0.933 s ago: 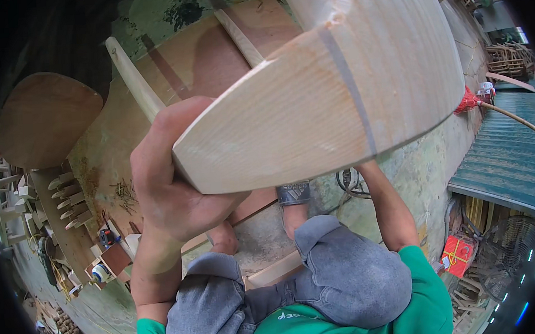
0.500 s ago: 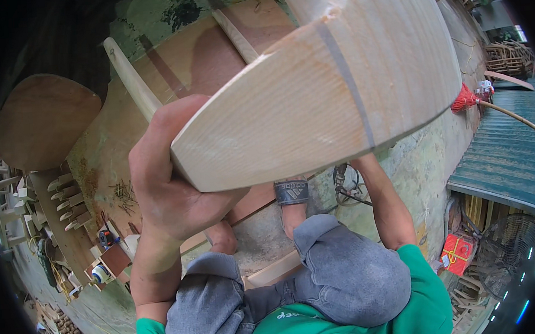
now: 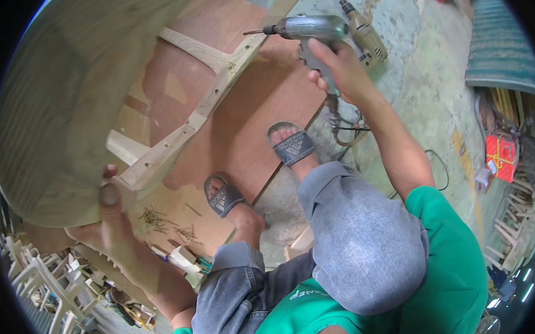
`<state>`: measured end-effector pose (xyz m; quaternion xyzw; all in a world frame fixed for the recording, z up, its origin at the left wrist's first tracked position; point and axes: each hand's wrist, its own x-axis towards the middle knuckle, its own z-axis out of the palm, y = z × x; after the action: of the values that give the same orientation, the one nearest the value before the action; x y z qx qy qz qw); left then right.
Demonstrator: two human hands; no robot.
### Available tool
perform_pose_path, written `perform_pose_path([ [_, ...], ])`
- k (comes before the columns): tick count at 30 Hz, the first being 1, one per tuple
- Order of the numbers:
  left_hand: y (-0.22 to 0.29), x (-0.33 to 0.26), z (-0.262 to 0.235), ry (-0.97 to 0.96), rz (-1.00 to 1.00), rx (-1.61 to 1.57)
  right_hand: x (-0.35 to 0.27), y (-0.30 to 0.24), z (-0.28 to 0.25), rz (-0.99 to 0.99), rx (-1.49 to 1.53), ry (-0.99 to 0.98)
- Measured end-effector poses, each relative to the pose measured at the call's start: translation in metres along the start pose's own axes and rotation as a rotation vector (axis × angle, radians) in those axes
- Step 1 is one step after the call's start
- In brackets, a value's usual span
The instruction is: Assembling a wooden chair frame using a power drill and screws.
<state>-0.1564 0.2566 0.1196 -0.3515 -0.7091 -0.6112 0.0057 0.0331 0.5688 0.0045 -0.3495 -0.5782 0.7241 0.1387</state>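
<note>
red boxy package (image 3: 502, 156) with yellow markings, on the floor at the right edge, beside stacked wooden pieces

Single head-worn fisheye, steep downward look, close over own knees, hands and brown board (image 3: 258, 107) on floor.

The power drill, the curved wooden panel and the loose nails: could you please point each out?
power drill (image 3: 311, 28), head view, on its grey body.
curved wooden panel (image 3: 52, 105), head view, on its broad face.
loose nails (image 3: 154, 217), head view, on the pile's middle.
</note>
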Motion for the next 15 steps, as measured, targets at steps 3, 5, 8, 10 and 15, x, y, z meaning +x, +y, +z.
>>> perform_pose_path([
  [3, 0.010, 0.018, -0.009, -0.030, 0.044, -0.042, -0.039, 0.001, -0.018, -0.108, 0.046, -0.031],
  [5, 0.022, 0.028, -0.009, -0.108, 0.060, -0.024, -0.052, 0.013, -0.026, -0.074, 0.053, -0.009],
  [8, 0.013, 0.034, 0.006, -0.110, 0.082, -0.008, -0.064, 0.022, -0.044, 0.219, -0.295, 0.022],
  [10, 0.024, 0.026, 0.013, -0.082, 0.075, 0.046, -0.067, 0.032, -0.041, 0.212, -0.281, 0.026],
  [15, 0.059, -0.017, 0.037, -0.247, 0.251, 0.185, -0.058, 0.063, -0.021, 0.046, -0.120, -0.005],
])
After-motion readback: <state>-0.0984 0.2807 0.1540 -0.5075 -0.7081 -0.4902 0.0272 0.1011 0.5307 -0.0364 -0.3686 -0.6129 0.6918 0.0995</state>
